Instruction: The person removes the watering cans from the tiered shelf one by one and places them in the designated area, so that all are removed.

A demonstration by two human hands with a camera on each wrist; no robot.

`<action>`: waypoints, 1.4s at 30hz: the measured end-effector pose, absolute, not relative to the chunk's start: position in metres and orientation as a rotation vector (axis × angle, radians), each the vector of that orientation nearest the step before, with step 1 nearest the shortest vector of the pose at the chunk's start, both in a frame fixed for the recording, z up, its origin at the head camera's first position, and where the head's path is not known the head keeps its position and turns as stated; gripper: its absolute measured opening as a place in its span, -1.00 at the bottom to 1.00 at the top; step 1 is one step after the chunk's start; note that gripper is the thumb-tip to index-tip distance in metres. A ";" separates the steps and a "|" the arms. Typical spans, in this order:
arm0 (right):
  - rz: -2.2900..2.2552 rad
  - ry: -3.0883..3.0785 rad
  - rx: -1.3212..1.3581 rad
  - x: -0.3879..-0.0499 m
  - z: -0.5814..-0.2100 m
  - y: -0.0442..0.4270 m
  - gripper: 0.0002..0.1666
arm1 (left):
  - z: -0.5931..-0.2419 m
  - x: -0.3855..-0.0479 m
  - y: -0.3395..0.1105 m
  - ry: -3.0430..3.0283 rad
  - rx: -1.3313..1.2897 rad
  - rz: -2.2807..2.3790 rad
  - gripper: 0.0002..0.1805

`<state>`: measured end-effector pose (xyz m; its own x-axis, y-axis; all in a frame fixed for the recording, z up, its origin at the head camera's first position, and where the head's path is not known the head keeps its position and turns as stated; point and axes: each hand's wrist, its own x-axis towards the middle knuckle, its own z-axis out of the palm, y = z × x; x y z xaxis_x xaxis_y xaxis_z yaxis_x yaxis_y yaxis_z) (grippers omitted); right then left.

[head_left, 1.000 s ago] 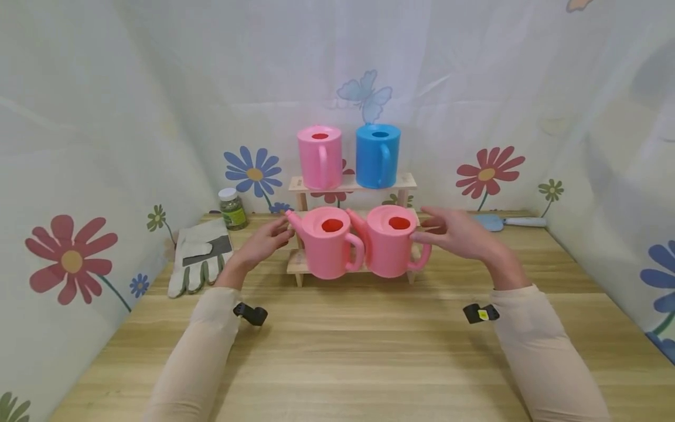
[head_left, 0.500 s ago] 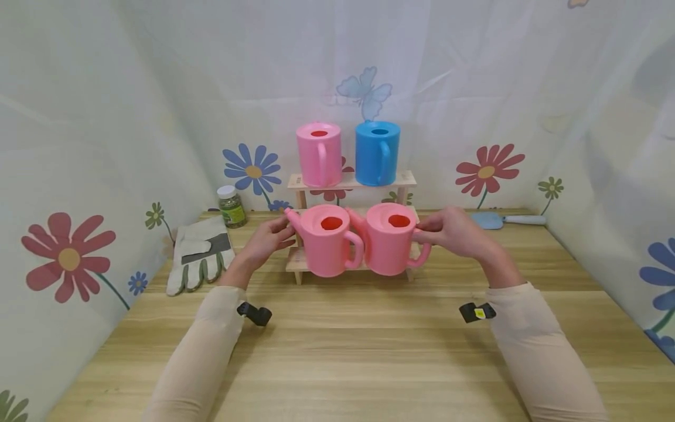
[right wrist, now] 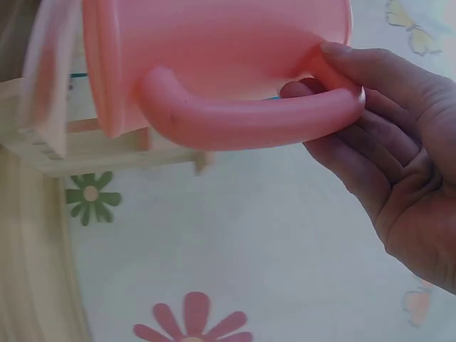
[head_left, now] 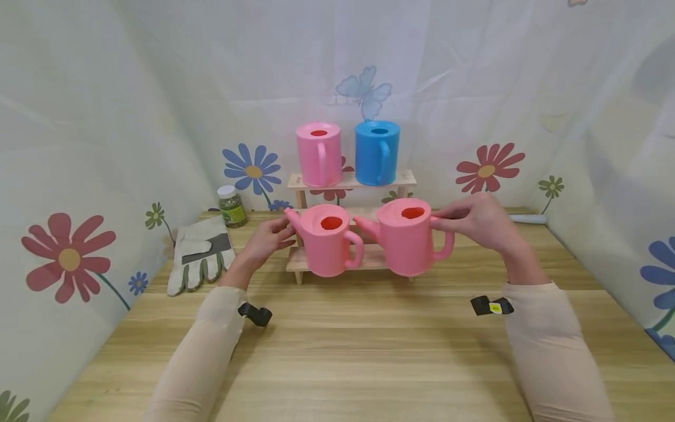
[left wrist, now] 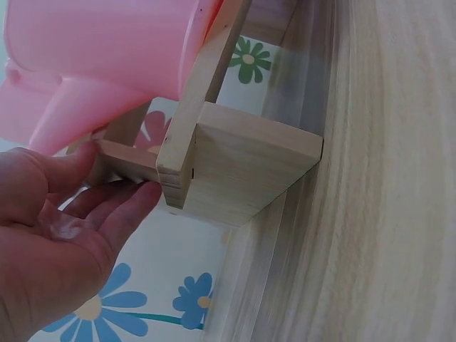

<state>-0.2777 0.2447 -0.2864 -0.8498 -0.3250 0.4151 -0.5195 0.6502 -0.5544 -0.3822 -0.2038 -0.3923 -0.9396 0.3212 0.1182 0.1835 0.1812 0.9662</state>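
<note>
two pale sleeves [head_left: 551,346] over a near wooden table [head_left: 353,351]. right hand [head_left: 482,223]: grip narrow, thumb and fingers holding the handle [right wrist: 249,125] of the right pink watering can [head_left: 406,246]; can upright at the right end of the lower shelf [head_left: 369,259], spout to the left, touching the shelf or not, cannot tell. left hand [head_left: 266,241]: fingers at the left side of the wooden stand [left wrist: 246,157]; pinching or only touching, cannot tell. left pink watering can [head_left: 324,252]: upright at the lower shelf. left, white glove [head_left: 196,272]; farther, lidded jar [head_left: 232,210]. top shelf [head_left: 348,183]: pink can left [head_left: 311,158], blue can right [head_left: 369,158]. far back, flowered curtain [head_left: 253,76].
</note>
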 end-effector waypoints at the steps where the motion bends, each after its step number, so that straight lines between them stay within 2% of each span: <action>1: 0.978 -2.592 0.676 -0.274 -0.282 0.247 -0.66 | -0.392 -0.382 -0.204 2.332 0.502 1.873 -0.45; 9: 0.910 -2.523 0.558 -0.253 -0.261 0.277 -0.71 | -0.390 -0.381 -0.203 2.366 0.501 1.841 -0.47; 13: 0.928 -2.510 0.433 -0.249 -0.259 0.293 -0.65 | -0.390 -0.379 -0.203 2.379 0.498 1.825 -0.47; 16: 0.889 -2.525 0.366 -0.249 -0.259 0.303 -0.59 | -0.390 -0.379 -0.203 2.380 0.499 1.823 -0.47; 22: 0.733 -2.557 0.269 -0.261 -0.266 0.310 -0.62 | -0.389 -0.378 -0.203 2.370 0.514 1.822 -0.46; 32: 0.802 -2.575 0.019 -0.310 -0.309 0.291 -0.62 | -0.393 -0.382 -0.206 2.371 0.504 1.815 -0.45; 42: 0.977 -2.367 0.012 -0.351 -0.370 0.263 -0.64 | -0.391 -0.382 -0.206 2.380 0.500 1.809 -0.44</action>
<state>-0.3506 0.2629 -0.3702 -0.8361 0.2014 0.5102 -0.2170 0.7329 -0.6448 -0.3816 -0.2056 -0.3912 -0.9396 0.3242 0.1099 0.1925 0.2351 0.9527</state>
